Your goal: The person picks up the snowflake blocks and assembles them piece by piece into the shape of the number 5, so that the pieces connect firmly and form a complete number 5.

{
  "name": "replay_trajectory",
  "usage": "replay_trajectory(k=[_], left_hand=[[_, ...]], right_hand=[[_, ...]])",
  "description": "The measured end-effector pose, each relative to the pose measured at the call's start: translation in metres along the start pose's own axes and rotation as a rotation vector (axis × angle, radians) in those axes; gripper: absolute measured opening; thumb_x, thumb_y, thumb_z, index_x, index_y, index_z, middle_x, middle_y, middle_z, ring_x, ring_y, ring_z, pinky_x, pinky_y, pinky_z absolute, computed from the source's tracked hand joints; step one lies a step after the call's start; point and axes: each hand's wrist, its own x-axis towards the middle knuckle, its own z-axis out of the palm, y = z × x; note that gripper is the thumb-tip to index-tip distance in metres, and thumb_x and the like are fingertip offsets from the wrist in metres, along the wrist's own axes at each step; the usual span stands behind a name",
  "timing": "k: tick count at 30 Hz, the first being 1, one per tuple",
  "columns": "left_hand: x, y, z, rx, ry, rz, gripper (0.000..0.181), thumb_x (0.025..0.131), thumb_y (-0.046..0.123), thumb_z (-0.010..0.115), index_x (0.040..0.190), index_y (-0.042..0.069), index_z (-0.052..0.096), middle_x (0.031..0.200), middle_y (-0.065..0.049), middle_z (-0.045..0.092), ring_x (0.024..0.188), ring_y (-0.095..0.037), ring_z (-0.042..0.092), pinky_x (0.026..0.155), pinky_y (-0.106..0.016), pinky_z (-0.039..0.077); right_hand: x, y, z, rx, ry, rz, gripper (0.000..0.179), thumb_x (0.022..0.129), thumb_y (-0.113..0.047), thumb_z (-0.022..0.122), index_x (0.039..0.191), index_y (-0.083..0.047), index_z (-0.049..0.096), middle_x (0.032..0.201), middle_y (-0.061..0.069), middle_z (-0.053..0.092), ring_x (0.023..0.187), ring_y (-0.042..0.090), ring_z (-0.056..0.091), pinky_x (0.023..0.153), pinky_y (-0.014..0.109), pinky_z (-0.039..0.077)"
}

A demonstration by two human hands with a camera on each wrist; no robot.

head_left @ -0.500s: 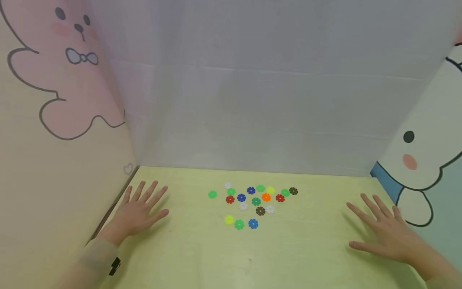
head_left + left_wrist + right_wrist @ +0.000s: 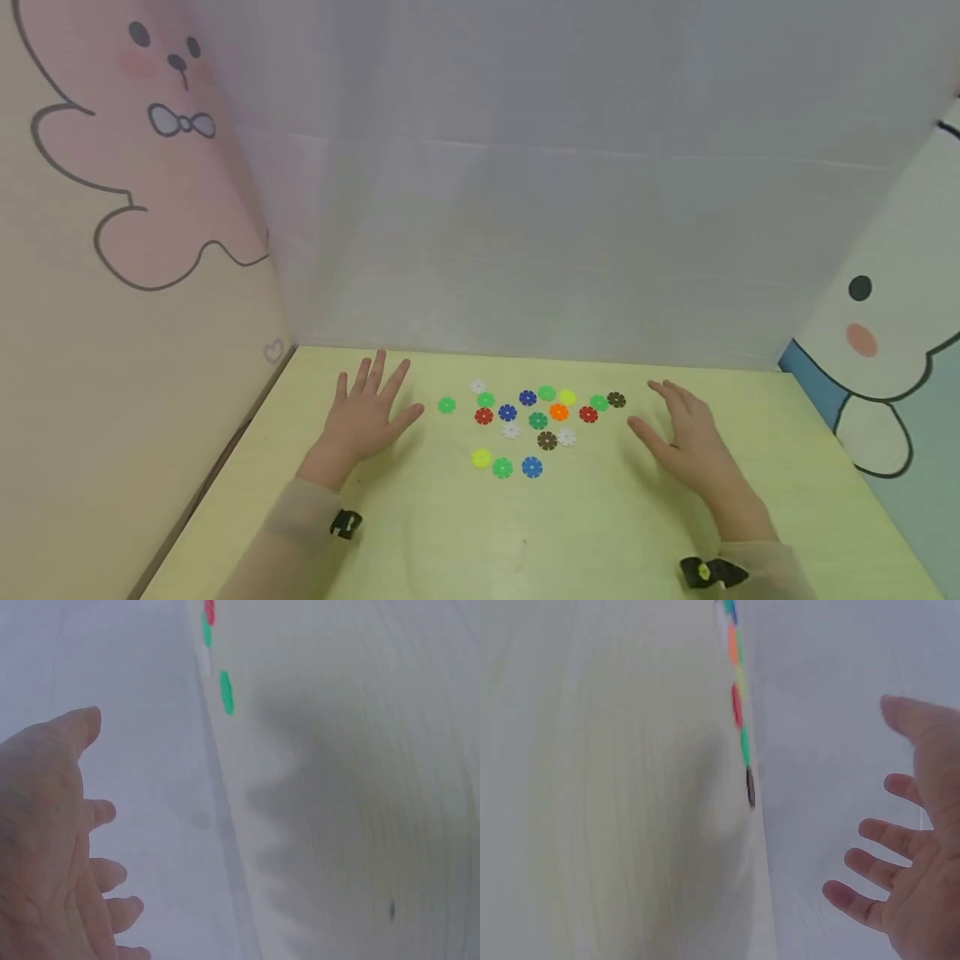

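Note:
Several flat notched plastic discs lie spread over the middle of the table in the head view. Among them are an orange disc (image 2: 558, 412), a blue disc (image 2: 532, 467) at the front and a dark brown disc (image 2: 617, 400) at the right end. My left hand (image 2: 365, 421) hovers left of them with fingers spread, its thumb pointing at the leftmost green disc (image 2: 447, 405). On the other side my right hand (image 2: 693, 437) is raised above the table, fingers extended and thumb apart, nearest the dark brown disc. Both hands hold nothing.
The pale wooden table (image 2: 450, 542) meets a whitish back curtain (image 2: 525, 250). Side panels with a pink cartoon bear (image 2: 180, 183) and a white cartoon figure (image 2: 892, 308) flank it. Black straps (image 2: 346, 524) show at the wrists.
Both hands have moved inward toward the discs, the right one farther. The discs stay in the same arrangement, and the head view has shifted slightly.

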Motion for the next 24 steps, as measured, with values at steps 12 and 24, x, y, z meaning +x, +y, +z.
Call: replay_trajectory(k=[12,24], left_hand=[[0.010,0.090,0.039,-0.498,0.114,-0.268,0.072,0.094,0.042,0.066,0.153,0.007,0.042,0.151,-0.023,0.051,0.136,-0.045,0.052,0.111,-0.060,0.045],[0.030,0.136,0.076,-0.702,0.065,-0.124,0.057,0.089,0.036,0.075,0.140,0.016,0.056,0.120,-0.006,0.067,0.088,-0.014,0.057,0.075,-0.028,0.051]], right_hand=[[0.011,-0.069,0.072,0.398,0.006,0.223,0.049,0.097,-0.041,0.068,0.139,-0.018,0.058,0.125,0.005,0.066,0.108,0.023,0.062,0.081,0.027,0.049],[0.017,-0.078,0.109,0.521,-0.020,0.284,0.038,0.094,-0.031,0.074,0.129,-0.021,0.065,0.116,0.005,0.068,0.101,0.017,0.063,0.081,0.022,0.050]])
